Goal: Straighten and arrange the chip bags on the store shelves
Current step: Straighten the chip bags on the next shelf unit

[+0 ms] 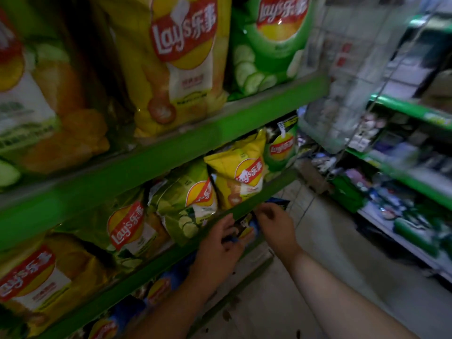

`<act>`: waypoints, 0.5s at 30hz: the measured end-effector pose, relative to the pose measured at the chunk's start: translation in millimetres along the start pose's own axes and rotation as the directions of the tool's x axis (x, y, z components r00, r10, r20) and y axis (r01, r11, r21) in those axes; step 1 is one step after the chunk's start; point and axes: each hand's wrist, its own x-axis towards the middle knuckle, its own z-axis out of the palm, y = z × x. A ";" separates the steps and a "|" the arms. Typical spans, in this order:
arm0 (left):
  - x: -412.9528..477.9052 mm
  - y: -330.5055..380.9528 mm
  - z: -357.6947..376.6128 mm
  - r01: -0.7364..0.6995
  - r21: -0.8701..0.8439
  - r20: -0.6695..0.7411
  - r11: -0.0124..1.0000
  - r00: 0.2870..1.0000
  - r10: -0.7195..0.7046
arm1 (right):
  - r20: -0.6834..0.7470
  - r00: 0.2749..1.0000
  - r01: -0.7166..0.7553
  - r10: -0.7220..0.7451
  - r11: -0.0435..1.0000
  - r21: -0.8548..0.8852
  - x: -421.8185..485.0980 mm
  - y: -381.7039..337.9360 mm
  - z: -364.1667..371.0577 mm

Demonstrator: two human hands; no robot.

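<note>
Both my hands reach under the lower green shelf edge (171, 260) and hold a blue chip bag (247, 227) on the bottom shelf. My left hand (217, 245) grips its left side and my right hand (274, 225) pinches its top right. Most of that bag is hidden by my hands and the shelf edge. More blue bags (161, 287) lie further left on the bottom shelf. On the middle shelf a small yellow bag (242, 174) leans tilted, beside a green cucumber bag (190, 204). Large yellow (178, 59) and green (271, 40) bags fill the top shelf.
A green shelf edge (171, 152) runs above the middle row. At the shelf's right end hangs a wire rack (347, 69) with clear packets. Across the pale tiled floor (325, 253) stands another green shelf unit (403, 167) with mixed goods. The frame is motion-blurred.
</note>
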 end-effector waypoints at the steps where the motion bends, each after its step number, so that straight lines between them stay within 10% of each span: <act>1: 2.9 10.4 6.5 -0.045 -0.001 -0.027 0.999 0.999 0.045 | -0.043 0.999 0.012 -0.011 0.999 0.032 -1.4 -8.1 -10.3; 15: 68.1 100.1 41.8 -0.030 -0.093 -0.505 0.995 0.863 -0.021 | -0.285 0.878 0.458 -0.384 0.846 0.271 47.6 -186.5 -129.6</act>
